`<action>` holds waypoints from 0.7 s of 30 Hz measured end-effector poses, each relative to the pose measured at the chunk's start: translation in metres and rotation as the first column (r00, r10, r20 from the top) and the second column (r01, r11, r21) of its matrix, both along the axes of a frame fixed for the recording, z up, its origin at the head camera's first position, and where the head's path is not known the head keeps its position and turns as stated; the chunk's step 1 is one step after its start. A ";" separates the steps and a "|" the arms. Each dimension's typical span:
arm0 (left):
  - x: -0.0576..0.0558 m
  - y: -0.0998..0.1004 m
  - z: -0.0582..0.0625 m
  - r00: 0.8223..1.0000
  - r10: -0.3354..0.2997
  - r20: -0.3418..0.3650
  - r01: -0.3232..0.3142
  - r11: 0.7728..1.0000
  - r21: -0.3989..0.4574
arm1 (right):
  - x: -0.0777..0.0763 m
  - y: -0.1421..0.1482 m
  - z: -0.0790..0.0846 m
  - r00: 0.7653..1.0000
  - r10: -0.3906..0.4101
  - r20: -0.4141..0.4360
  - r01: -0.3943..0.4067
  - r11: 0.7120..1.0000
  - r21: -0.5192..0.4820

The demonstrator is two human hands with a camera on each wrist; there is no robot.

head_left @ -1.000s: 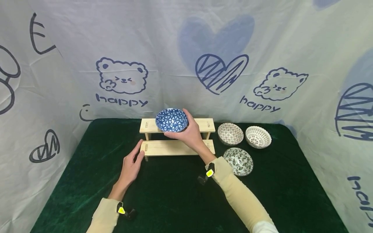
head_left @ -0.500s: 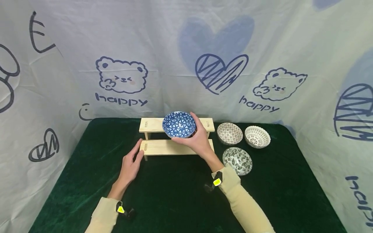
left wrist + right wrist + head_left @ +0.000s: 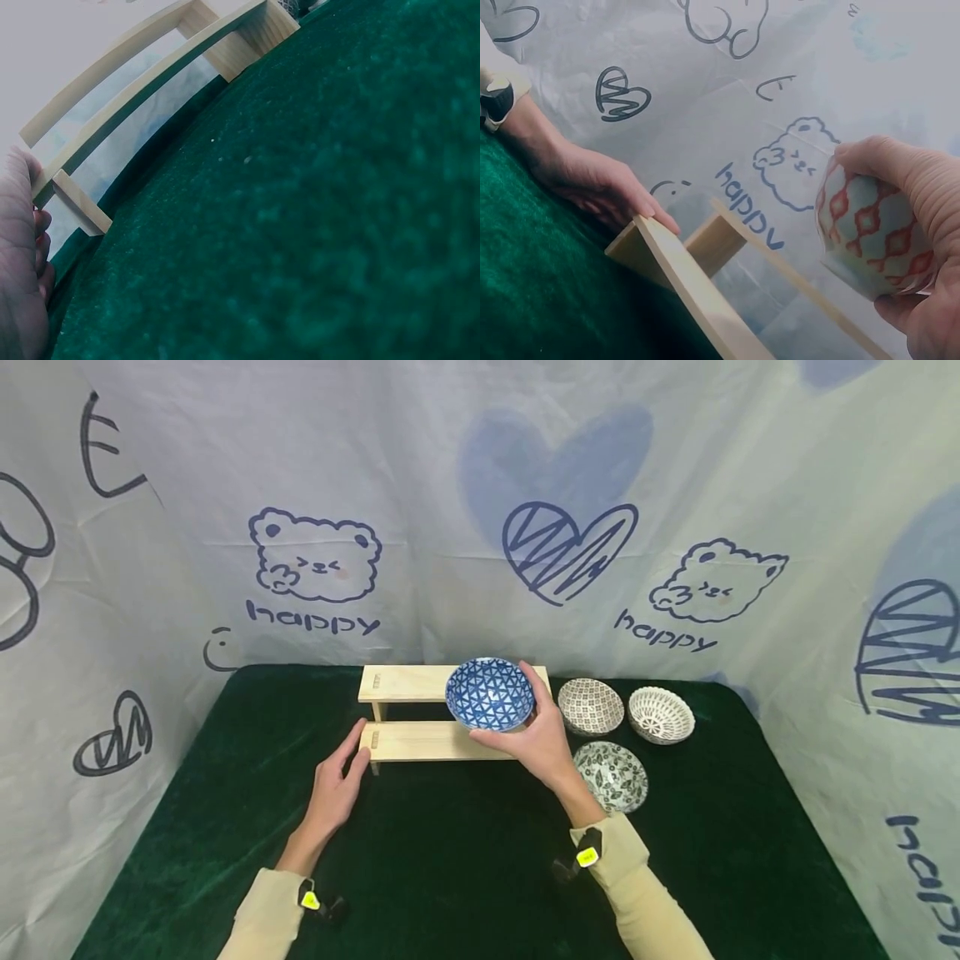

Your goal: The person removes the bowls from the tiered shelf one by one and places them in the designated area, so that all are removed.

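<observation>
My right hand [image 3: 536, 739] grips a small bowl [image 3: 490, 694] by its right side, thumb toward me and fingers at the far side. Blue and white triangles pattern the bowl's inside; in the right wrist view its outside [image 3: 870, 225] has red diamond shapes. It overlaps both tiers of a two-tier wooden display stand [image 3: 420, 741] in the head view, tilted toward me. At the stand's left end, my left hand [image 3: 335, 785] holds the lower board between thumb and fingers. The left wrist view shows curled fingers [image 3: 43, 240] below the board's end.
Right of the stand sit a brown-patterned bowl [image 3: 591, 707], a white ribbed bowl [image 3: 662, 715] and a bowl with dark leaf patterns [image 3: 611, 776], partly behind my right forearm. Dark green cloth [image 3: 450, 860] covers the table. A printed white curtain [image 3: 450, 485] hangs behind.
My right hand has carried the blue-patterned bowl rightward and toward me, from over the upper board to partly over the lower one. My left hand has stayed at the stand's left end.
</observation>
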State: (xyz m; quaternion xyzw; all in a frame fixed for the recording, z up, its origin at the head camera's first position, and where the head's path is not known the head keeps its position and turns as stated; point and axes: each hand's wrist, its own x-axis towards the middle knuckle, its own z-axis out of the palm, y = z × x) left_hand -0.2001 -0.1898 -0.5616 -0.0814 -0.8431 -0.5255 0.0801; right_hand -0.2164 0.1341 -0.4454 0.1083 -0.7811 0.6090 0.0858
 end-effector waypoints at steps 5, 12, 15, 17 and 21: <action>0.000 0.000 0.000 1.000 -0.002 0.006 0.002 1.000 0.003 | 0.009 0.011 0.001 1.000 -0.013 0.003 0.013 1.000 -0.006; 0.000 0.001 -0.001 1.000 -0.006 0.011 0.005 1.000 0.007 | 0.017 0.026 -0.003 0.999 -0.034 0.039 0.036 0.999 -0.039; 0.000 0.001 -0.001 1.000 -0.003 0.008 0.003 1.000 0.004 | 0.021 0.034 -0.004 0.998 -0.045 0.043 0.046 0.998 -0.044; 0.000 0.001 -0.001 1.000 -0.002 0.004 0.002 1.000 0.000 | 0.024 0.040 -0.005 0.997 -0.063 0.044 0.065 0.997 -0.033; 0.000 0.000 0.000 1.000 -0.003 0.003 0.003 1.000 -0.009 | 0.031 0.053 -0.007 0.994 -0.101 0.053 0.102 0.995 -0.016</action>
